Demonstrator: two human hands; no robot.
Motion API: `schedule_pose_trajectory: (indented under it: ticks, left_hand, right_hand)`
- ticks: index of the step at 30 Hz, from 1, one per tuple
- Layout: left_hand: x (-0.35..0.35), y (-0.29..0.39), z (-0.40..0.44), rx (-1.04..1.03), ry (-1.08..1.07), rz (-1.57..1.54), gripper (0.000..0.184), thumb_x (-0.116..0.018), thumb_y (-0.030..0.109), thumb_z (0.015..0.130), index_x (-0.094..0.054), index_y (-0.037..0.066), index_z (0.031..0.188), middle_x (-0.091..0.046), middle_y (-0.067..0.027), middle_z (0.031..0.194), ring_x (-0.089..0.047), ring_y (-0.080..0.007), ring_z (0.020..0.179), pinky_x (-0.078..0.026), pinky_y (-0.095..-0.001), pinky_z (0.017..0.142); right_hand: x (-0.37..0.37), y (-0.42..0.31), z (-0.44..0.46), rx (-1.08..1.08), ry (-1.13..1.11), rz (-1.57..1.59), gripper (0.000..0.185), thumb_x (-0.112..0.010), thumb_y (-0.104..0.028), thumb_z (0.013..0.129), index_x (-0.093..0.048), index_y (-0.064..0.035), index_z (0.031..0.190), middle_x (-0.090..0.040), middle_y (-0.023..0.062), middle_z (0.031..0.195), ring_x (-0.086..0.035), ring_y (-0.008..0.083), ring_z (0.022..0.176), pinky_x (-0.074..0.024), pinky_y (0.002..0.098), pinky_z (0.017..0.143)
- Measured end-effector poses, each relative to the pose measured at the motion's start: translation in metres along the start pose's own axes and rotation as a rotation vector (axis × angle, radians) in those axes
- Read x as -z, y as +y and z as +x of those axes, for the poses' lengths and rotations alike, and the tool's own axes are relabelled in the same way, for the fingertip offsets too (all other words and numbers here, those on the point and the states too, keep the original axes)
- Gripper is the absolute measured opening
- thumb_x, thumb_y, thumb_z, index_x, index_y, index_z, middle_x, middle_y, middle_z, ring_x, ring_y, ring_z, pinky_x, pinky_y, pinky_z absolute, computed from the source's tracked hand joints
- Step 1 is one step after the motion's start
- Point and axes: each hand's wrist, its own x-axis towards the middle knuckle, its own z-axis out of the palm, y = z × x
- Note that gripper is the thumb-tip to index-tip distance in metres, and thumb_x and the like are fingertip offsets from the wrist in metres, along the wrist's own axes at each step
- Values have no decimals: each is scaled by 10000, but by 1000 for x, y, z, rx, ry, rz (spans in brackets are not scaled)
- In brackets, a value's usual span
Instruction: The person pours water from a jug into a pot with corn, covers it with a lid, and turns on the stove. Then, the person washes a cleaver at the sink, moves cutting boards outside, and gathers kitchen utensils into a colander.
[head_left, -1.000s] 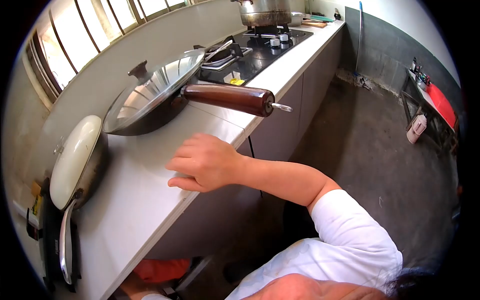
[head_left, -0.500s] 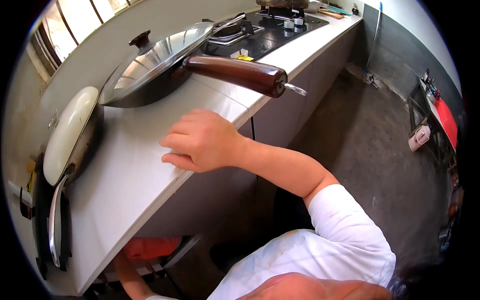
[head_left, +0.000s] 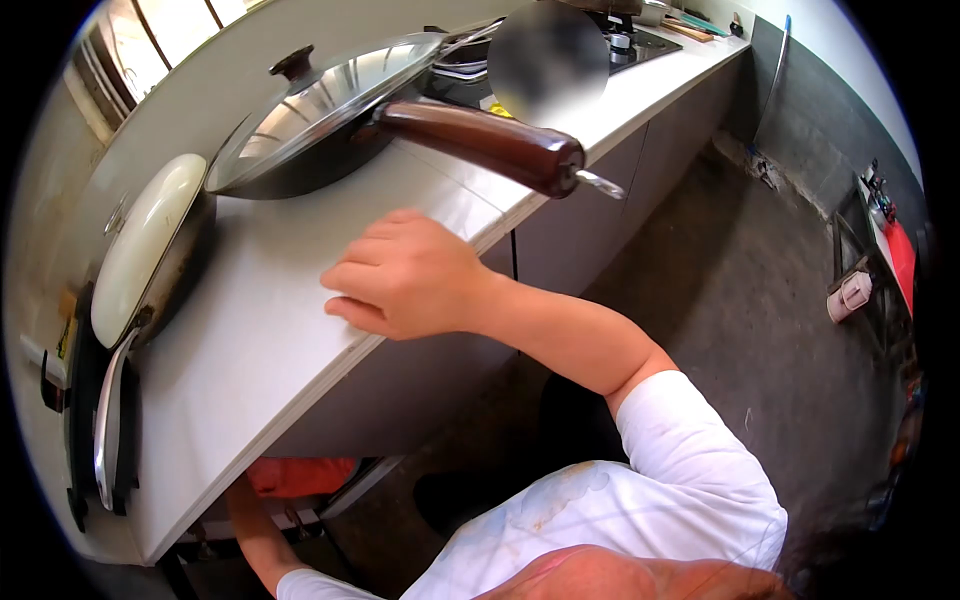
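Note:
My right hand [head_left: 405,275] is over the front edge of the white countertop [head_left: 260,340], its fingers curled and the thumb close beneath them. The inside of the grip is hidden, so I cannot make out what it holds, if anything. My left forearm [head_left: 258,535] reaches below the countertop toward a red thing [head_left: 300,476] beside what looks like an open drawer [head_left: 360,485]. The countertop's edge hides the left hand and its fingers. Beyond my right hand sits a dark pan [head_left: 320,175] with a brown handle [head_left: 490,145] and a glass lid [head_left: 320,100].
A pan with a cream lid [head_left: 150,245] stands at the left by the wall, its handle toward me. Farther along is a gas stove [head_left: 455,85], partly behind a blurred round patch. A side table with a red top [head_left: 898,250] stands across the floor.
The view has shifted slightly, so the pans and stove sit a little higher and more to the right. My right hand keeps its curled shape over the edge. The left arm stays below the countertop.

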Motion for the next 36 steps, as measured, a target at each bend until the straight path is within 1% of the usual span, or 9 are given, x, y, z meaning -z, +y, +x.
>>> schedule_pose_trajectory:
  ticks: [8, 13, 16, 18, 19, 23, 25, 31, 36]
  left_hand:
    - [-28, 9, -26, -17, 43, 50, 396, -568, 215, 706, -536, -13, 1028, -532, -208, 1051, -454, -355, 1041, -308, -388, 933]
    - [-45, 39, -111, -111, -45, 97, 393, -570, 217, 705, -540, -13, 1023, -535, -207, 1048, -456, -353, 1040, -305, -388, 936]
    - [-18, 93, -182, -156, -358, 2, 392, -572, 218, 705, -542, -12, 1021, -537, -207, 1046, -457, -352, 1039, -303, -388, 938]
    - [44, 172, -220, 137, -865, -108, 359, -608, 175, 683, -570, -31, 974, -567, -204, 974, -505, -329, 992, -388, -374, 872]
    - [45, 177, -245, -73, -800, -293, 324, -599, 123, 676, -575, -11, 971, -579, -183, 962, -532, -316, 950, -419, -363, 835]
    - [147, 327, -243, -577, -680, -696, 247, -561, 69, 674, -584, 26, 917, -588, -149, 930, -545, -295, 904, -418, -383, 821]
    - [170, 389, -226, -729, -596, -811, 214, -548, 37, 669, -577, 30, 881, -585, -143, 919, -542, -303, 901, -417, -397, 818]
    - [146, 533, -181, -762, -303, -864, 240, -537, 16, 663, -552, 21, 903, -569, -149, 977, -511, -337, 962, -374, -420, 875]
    - [86, 616, -143, -495, -93, -457, 403, -551, 78, 694, -479, -10, 1081, -490, -181, 1077, -440, -340, 1025, -315, -429, 914]
  right_hand:
    - [-5, -4, 6, -3, -84, 83, 176, -595, -233, 717, -521, -82, 770, -475, 30, 658, -480, 201, 638, -377, 317, 608]
    - [9, -1, 11, -99, -198, 272, 181, -591, -222, 719, -507, -74, 779, -475, 40, 726, -479, 202, 704, -376, 318, 638]
    - [11, 1, 16, -146, -273, 373, 187, -595, -202, 702, -513, -72, 808, -498, 40, 829, -481, 212, 818, -381, 343, 698]
    - [15, 7, 19, -157, -268, 451, 188, -594, -199, 704, -516, -75, 821, -504, 46, 853, -483, 218, 839, -379, 354, 722]
    - [19, 10, 20, -159, -254, 519, 190, -594, -196, 705, -520, -78, 835, -510, 52, 876, -485, 225, 861, -377, 365, 747]
    - [70, 24, -11, -218, -200, 465, 176, -602, -169, 697, -541, -89, 842, -529, 80, 949, -489, 238, 901, -368, 393, 788]
    - [140, 48, -9, -406, -443, 532, 140, -608, -143, 693, -563, -85, 812, -541, 88, 959, -494, 252, 921, -369, 409, 814]
    - [302, 216, -56, -763, -313, 83, 175, -612, -142, 708, -597, -37, 848, -584, 120, 879, -556, 282, 815, -449, 341, 721]
    - [355, 360, -73, -1009, -487, -37, 220, -576, -198, 767, -599, -33, 912, -580, 133, 870, -568, 257, 789, -449, 324, 703]
